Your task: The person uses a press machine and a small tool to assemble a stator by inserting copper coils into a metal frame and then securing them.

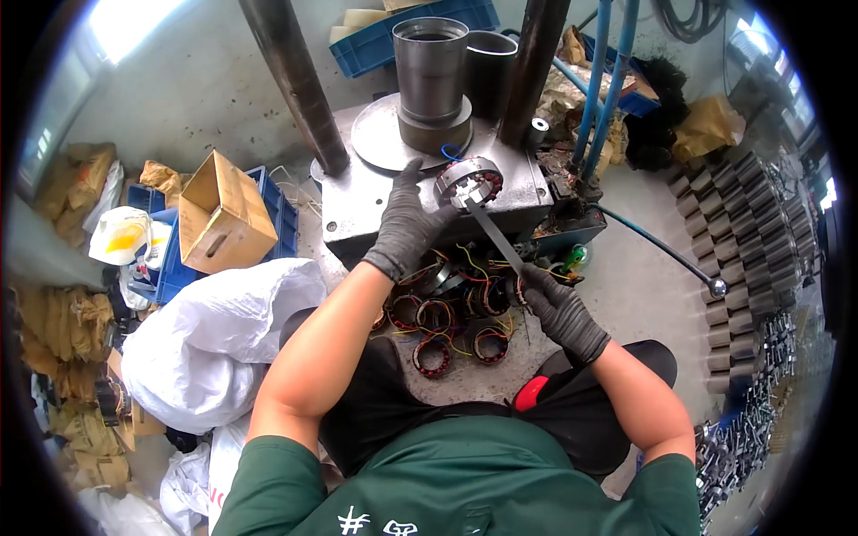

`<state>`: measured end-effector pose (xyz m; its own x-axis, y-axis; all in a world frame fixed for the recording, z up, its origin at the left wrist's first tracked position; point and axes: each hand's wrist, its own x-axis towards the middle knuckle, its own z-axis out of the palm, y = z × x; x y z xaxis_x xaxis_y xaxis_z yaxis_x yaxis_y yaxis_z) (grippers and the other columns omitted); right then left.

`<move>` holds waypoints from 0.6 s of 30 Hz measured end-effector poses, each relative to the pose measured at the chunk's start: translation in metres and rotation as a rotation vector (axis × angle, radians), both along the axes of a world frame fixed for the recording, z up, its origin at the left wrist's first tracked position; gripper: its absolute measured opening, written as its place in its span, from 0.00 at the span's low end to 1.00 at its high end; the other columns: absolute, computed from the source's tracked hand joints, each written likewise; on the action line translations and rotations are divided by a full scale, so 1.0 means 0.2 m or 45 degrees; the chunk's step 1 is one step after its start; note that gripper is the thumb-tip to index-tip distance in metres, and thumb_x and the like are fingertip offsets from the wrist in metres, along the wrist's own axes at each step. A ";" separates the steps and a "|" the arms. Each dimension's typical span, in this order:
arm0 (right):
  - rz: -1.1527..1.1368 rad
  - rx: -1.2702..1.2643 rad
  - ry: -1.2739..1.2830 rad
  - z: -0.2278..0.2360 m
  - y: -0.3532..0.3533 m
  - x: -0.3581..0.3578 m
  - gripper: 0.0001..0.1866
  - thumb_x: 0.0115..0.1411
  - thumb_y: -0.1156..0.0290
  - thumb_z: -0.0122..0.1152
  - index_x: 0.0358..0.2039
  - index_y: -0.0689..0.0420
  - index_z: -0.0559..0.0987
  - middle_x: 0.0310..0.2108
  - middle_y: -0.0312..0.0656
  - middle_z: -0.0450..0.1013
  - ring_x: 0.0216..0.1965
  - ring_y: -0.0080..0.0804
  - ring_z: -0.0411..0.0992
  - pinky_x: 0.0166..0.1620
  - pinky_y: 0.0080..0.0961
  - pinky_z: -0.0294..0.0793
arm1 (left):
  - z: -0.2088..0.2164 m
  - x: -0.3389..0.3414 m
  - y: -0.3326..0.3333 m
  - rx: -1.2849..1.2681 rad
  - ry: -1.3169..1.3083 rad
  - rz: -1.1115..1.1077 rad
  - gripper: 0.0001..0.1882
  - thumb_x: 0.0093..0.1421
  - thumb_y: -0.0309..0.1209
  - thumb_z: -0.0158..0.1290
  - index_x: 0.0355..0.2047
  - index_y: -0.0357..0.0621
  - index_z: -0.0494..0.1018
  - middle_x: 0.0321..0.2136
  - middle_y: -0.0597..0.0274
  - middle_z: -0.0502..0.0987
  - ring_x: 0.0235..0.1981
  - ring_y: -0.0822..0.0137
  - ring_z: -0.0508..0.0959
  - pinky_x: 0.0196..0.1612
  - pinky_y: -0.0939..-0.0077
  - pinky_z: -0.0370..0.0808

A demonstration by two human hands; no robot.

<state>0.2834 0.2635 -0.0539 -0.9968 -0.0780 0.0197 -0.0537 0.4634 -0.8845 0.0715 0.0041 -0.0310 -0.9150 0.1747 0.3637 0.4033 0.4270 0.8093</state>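
Observation:
A stator ring [483, 170] with dark red windings and a blue wire sits tilted near the front of the press's metal table [357, 210]. My left hand [404, 223], in a dark grey glove, is beside its left side with thumb and fingers apart. The thumb reaches the ring's lower edge; whether it presses there I cannot tell. My right hand [559, 308], gloved alike, is closed round the lower end of a flat metal bar [496, 234]. The bar's far end meets the ring's opening. Several more wound stators [433, 357] with coloured wires lie on the floor below.
A steel cylinder [431, 71] stands on a round plate between two dark columns [290, 80]. On the left are a cardboard box [228, 214], blue crates and a white sack [219, 348]. Stacked metal cylinders [733, 259] and a ball-ended lever [718, 288] are on the right.

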 end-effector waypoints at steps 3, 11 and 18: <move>-0.062 0.277 0.237 -0.12 0.02 -0.10 0.32 0.69 0.73 0.59 0.73 0.51 0.65 0.59 0.57 0.75 0.56 0.50 0.78 0.54 0.35 0.77 | -0.07 -0.09 0.08 0.086 -0.347 -0.367 0.37 0.58 0.28 0.65 0.65 0.42 0.61 0.52 0.51 0.76 0.51 0.59 0.78 0.58 0.63 0.78; -0.048 0.898 0.027 0.16 -0.12 -0.18 0.28 0.72 0.59 0.52 0.71 0.48 0.66 0.26 0.52 0.78 0.27 0.54 0.78 0.31 0.49 0.75 | 0.09 0.07 0.11 -0.325 -0.272 -0.138 0.26 0.58 0.30 0.64 0.53 0.36 0.66 0.40 0.39 0.80 0.44 0.41 0.83 0.48 0.52 0.79; 0.057 0.944 -0.091 0.25 -0.25 -0.44 0.30 0.70 0.66 0.50 0.70 0.63 0.62 0.33 0.62 0.80 0.35 0.59 0.80 0.40 0.51 0.77 | 0.06 0.06 0.16 -0.347 -0.173 -0.057 0.27 0.56 0.31 0.64 0.52 0.38 0.66 0.43 0.37 0.79 0.47 0.37 0.80 0.50 0.51 0.78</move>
<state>0.1950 0.2144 -0.0035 -0.9892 -0.0860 -0.1188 -0.0405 0.9387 -0.3425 0.0844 0.0358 -0.0195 -0.9412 0.2905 0.1725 0.3224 0.6201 0.7152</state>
